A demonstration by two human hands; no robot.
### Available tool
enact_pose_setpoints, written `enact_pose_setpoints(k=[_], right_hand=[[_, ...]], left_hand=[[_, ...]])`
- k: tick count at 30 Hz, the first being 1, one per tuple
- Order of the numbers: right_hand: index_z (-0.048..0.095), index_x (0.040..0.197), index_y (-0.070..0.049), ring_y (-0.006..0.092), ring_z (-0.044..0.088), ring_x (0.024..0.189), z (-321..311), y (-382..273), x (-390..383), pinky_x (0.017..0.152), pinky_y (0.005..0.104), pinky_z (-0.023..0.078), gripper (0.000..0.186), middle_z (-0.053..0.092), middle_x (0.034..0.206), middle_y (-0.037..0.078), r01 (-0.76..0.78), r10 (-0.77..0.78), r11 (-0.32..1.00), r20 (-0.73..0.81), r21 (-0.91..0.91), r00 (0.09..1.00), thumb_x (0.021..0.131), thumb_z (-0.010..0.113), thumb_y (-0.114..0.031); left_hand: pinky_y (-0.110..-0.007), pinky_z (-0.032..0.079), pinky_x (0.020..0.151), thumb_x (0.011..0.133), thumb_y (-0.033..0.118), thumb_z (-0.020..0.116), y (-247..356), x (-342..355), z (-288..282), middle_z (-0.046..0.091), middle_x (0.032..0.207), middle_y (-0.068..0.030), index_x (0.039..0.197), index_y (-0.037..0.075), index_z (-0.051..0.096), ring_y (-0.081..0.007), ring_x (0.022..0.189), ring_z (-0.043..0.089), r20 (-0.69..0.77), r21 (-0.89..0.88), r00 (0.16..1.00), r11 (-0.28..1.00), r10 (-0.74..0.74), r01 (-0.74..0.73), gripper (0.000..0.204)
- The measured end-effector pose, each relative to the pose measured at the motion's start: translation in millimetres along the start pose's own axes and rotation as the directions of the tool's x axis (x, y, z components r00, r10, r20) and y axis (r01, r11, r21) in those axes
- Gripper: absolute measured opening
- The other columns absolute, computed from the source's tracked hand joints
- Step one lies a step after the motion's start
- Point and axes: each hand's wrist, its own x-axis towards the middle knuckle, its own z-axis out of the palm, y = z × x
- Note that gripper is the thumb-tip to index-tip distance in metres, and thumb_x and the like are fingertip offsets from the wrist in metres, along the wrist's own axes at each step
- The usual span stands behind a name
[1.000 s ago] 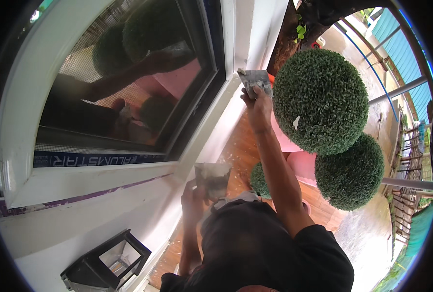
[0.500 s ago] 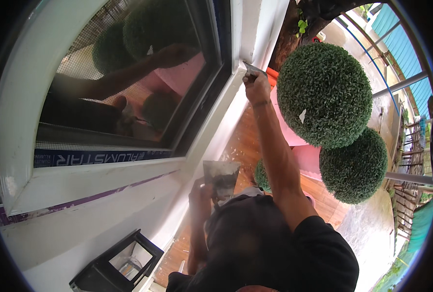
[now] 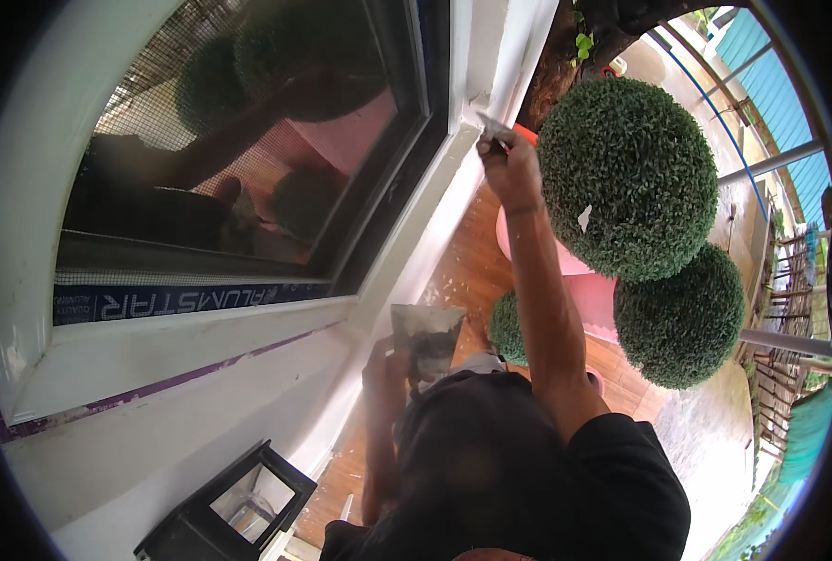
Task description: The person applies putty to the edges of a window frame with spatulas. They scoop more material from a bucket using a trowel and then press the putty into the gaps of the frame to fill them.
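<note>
My right hand is stretched forward, its fingers closed round a small putty knife. The knife's blade points at the corner of the white window trim; whether it touches cannot be told. A pale smear shows on the trim just above the blade. Low by my body, my left hand grips the edge of a flat, putty-smeared plate. Shadow blurs that hand's fingers. Beside the trim is a dark-framed window with mesh and reflections.
Round green topiary balls stand right of my right arm, with a pink surface beneath them. A black wall lantern juts out at lower left. The wood-look floor carries pale flecks. A tree trunk rises at the far end.
My right hand and the putty knife have shifted slightly right and toward me along the trim corner. My left hand holds the plate in nearly the same place.
</note>
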Motion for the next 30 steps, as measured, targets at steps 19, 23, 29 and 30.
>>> enact_pose_setpoints(k=[19, 23, 29, 30], right_hand=[[0.054, 0.102, 0.008, 0.0256, 0.058, 0.084, 30.8, 12.2, 59.1, 0.071, 0.0353, 0.051, 0.020, 0.059, 0.098, 0.018, -0.035, 0.058, 0.992, -0.188, 0.124, 0.980, 0.096, 0.037, -0.001], [0.051, 0.101, 0.009, 0.0286, 0.057, 0.086, 49.5, -7.2, 74.0, 0.074, 0.0369, 0.054, 0.019, 0.057, 0.097, 0.019, -0.077, 0.145, 0.956, -0.226, 0.284, 0.963, 0.098, 0.037, -0.002], [0.047, 0.108, 0.017, 0.0307, 0.057, 0.090, 89.8, -25.8, 49.5, 0.081, 0.0390, 0.054, 0.021, 0.055, 0.100, 0.022, -0.002, 0.063, 0.964, -0.222, 0.264, 0.973, 0.096, 0.035, 0.004], [0.048, 0.107, 0.017, 0.0302, 0.058, 0.090, 70.6, -21.2, 42.4, 0.081, 0.0383, 0.054, 0.021, 0.056, 0.100, 0.022, 0.099, -0.112, 0.989, -0.110, -0.111, 0.988, 0.096, 0.036, 0.003]], left_hand=[[-0.027, 0.047, 0.052, 0.103, 0.008, 0.046, 4.0, -2.1, -1.8, 0.069, 0.081, -0.0149, 0.119, -0.005, 0.052, -0.0191, 0.062, 0.067, -0.004, -0.041, 0.999, 0.998, -0.052, 0.052, 0.022], [-0.027, 0.047, 0.052, 0.102, 0.007, 0.046, 6.4, -1.2, -0.3, 0.068, 0.078, -0.0142, 0.119, -0.004, 0.052, -0.0183, 0.060, 0.066, 0.007, -0.085, 0.995, 0.992, -0.097, 0.098, 0.021], [-0.026, 0.047, 0.053, 0.102, 0.007, 0.046, 6.7, -2.8, -3.3, 0.068, 0.078, -0.0139, 0.119, -0.005, 0.053, -0.0177, 0.059, 0.066, -0.007, -0.058, 0.997, 0.995, -0.080, 0.079, 0.022], [-0.027, 0.048, 0.053, 0.102, 0.008, 0.046, 7.4, -3.3, -2.5, 0.068, 0.078, -0.0138, 0.119, -0.005, 0.053, -0.0177, 0.060, 0.066, -0.016, -0.067, 0.998, 0.996, -0.066, 0.065, 0.022]])
